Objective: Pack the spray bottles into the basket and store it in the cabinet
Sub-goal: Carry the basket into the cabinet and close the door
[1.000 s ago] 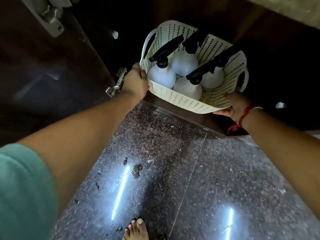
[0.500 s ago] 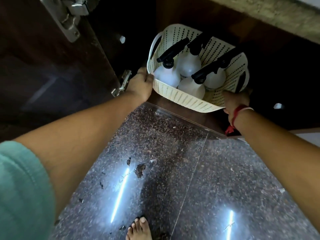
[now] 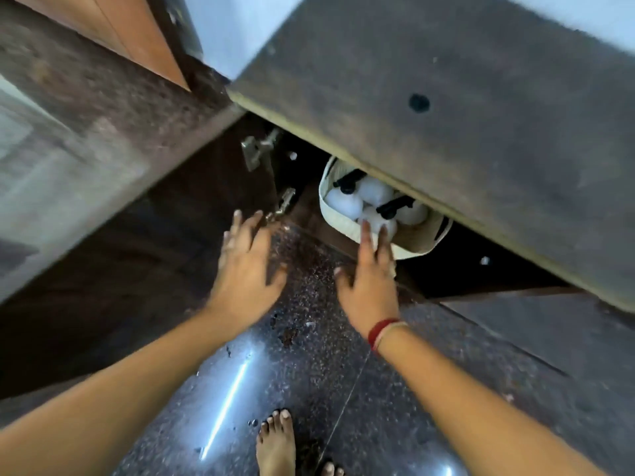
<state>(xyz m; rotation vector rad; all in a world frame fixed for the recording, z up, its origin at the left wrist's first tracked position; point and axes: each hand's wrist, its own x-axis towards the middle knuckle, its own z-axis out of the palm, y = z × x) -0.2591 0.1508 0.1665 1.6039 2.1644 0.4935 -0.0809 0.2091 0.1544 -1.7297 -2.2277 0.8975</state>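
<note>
The white perforated basket (image 3: 347, 228) sits inside the dark open cabinet (image 3: 481, 280) under the countertop, its far half hidden by the counter edge. Several white spray bottles (image 3: 343, 205) with black trigger heads stand in it. My left hand (image 3: 245, 266) hovers open over the floor by the cabinet's left door hinge, holding nothing. My right hand (image 3: 369, 280) is open too, fingers spread, its fingertips overlapping the basket's near rim; whether they touch it is unclear from the blur.
A thick stone countertop (image 3: 464, 125) overhangs the cabinet. The open cabinet door (image 3: 120, 262) stands at the left, with metal hinges (image 3: 256, 151) on its edge. Below lies a glossy speckled granite floor (image 3: 309, 355), and a bare foot (image 3: 276, 444) is at the bottom.
Both hands have let go of the basket and pulled back, fingers spread. The basket now rests deeper in the cabinet. The view has risen, showing the countertop.
</note>
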